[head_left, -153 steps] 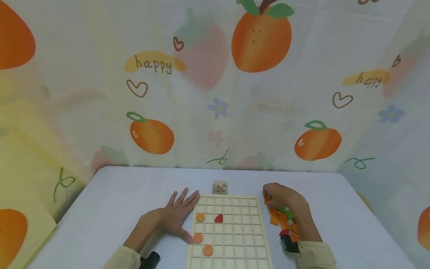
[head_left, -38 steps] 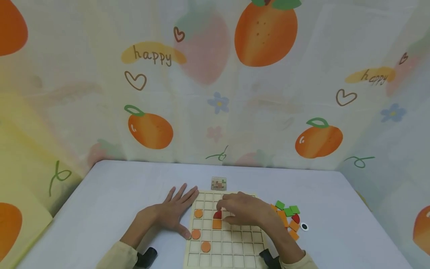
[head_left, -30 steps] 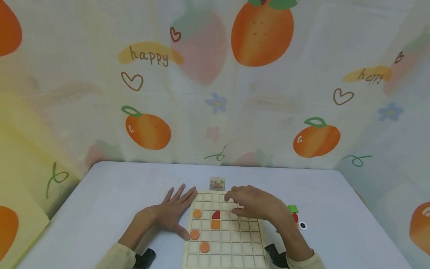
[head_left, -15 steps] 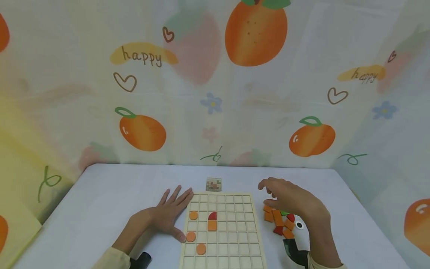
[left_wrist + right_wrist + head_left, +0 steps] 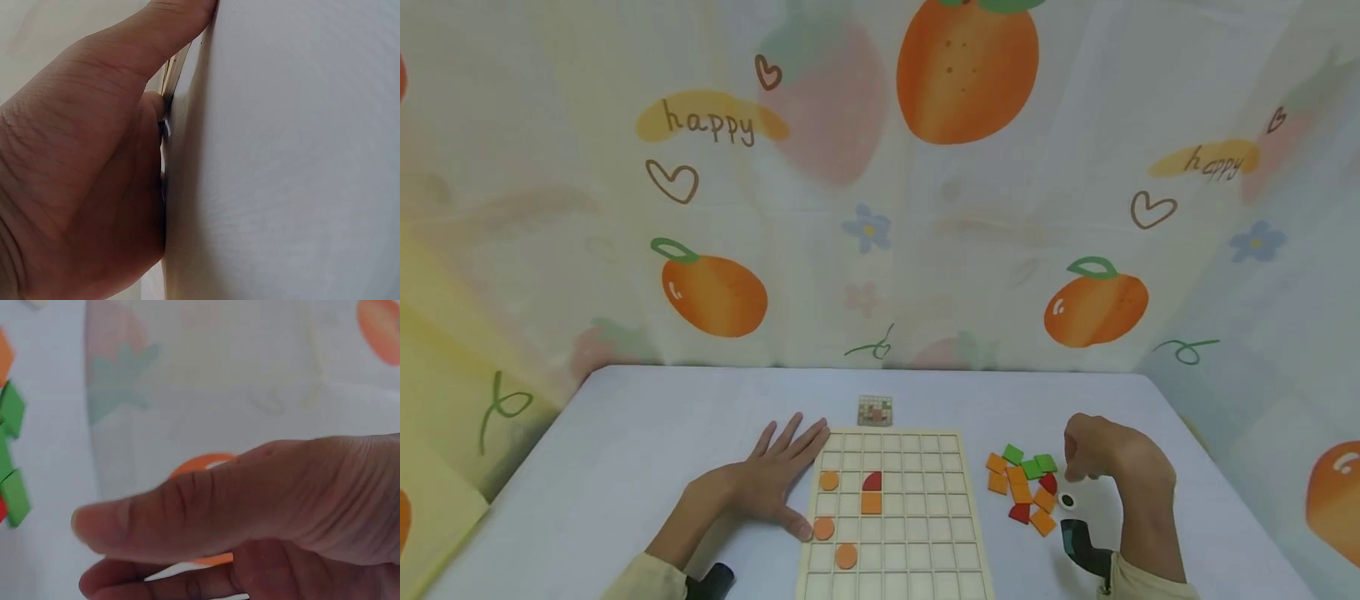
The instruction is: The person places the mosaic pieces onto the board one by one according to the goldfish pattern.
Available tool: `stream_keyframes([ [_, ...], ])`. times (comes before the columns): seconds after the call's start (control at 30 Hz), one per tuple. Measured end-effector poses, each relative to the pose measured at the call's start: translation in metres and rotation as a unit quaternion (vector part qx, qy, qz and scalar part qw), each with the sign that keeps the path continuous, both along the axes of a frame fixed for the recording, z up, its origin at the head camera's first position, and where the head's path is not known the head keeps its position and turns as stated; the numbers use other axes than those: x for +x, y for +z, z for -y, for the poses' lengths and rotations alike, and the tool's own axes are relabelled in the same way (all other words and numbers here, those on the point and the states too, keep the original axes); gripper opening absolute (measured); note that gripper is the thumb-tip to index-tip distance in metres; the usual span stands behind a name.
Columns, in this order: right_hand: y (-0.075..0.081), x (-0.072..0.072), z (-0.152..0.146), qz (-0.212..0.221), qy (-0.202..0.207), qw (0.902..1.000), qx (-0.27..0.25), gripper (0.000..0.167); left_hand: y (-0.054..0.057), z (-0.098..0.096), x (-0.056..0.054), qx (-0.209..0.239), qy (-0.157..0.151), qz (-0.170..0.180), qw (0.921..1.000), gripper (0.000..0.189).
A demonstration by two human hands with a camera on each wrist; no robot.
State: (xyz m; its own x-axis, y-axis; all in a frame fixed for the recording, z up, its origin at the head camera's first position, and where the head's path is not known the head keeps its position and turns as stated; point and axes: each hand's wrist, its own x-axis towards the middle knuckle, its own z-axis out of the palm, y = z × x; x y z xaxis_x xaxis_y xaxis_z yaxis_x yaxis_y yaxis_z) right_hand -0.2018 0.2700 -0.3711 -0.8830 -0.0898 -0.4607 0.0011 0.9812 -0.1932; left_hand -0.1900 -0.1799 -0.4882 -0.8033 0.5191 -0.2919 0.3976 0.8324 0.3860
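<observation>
My left hand (image 5: 763,487) lies spread on the table with fingertips and thumb at the left edge of a cream grid board (image 5: 928,529). On the board sit three orange discs (image 5: 829,481), a red quarter-circle (image 5: 872,482) and, just below it, an orange square tile (image 5: 871,503). My right hand (image 5: 1112,454) hovers right of the loose pieces, close to a round white eye piece (image 5: 1067,501) with a black centre. Its thumb and loosely bent fingers stand apart in the right wrist view, with nothing between them.
Loose orange tiles (image 5: 1017,477), green tiles (image 5: 1032,469) and red quarter-circles (image 5: 1019,513) lie right of the board. A small patterned card (image 5: 876,411) lies beyond the board's far edge. A printed curtain (image 5: 820,250) hangs behind the white table (image 5: 647,417).
An orange square now sits below the red quarter-circle on the board. My right hand has moved off the board, rightward past the loose pieces. The left hand keeps its place at the board's edge.
</observation>
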Motion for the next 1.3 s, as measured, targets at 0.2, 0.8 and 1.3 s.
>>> stream_keyframes([
  [0.2, -0.034, -0.015, -0.015, 0.057, -0.034, 0.9978, -0.004, 0.024, 0.0, 0.001, 0.0, -0.001, 0.002, 0.0, 1.0, 0.141],
  [0.8, -0.052, -0.026, -0.025, 0.037, -0.058, 0.9975, -0.018, 0.029, 0.002, 0.0, -0.003, 0.001, -0.004, 0.009, 1.0, 0.141],
  [1.3, -0.04, -0.021, -0.024, 0.035, -0.035, 0.9987, -0.013, 0.02, 0.002, -0.001, 0.0, 0.002, -0.003, 0.008, 1.0, 0.141],
])
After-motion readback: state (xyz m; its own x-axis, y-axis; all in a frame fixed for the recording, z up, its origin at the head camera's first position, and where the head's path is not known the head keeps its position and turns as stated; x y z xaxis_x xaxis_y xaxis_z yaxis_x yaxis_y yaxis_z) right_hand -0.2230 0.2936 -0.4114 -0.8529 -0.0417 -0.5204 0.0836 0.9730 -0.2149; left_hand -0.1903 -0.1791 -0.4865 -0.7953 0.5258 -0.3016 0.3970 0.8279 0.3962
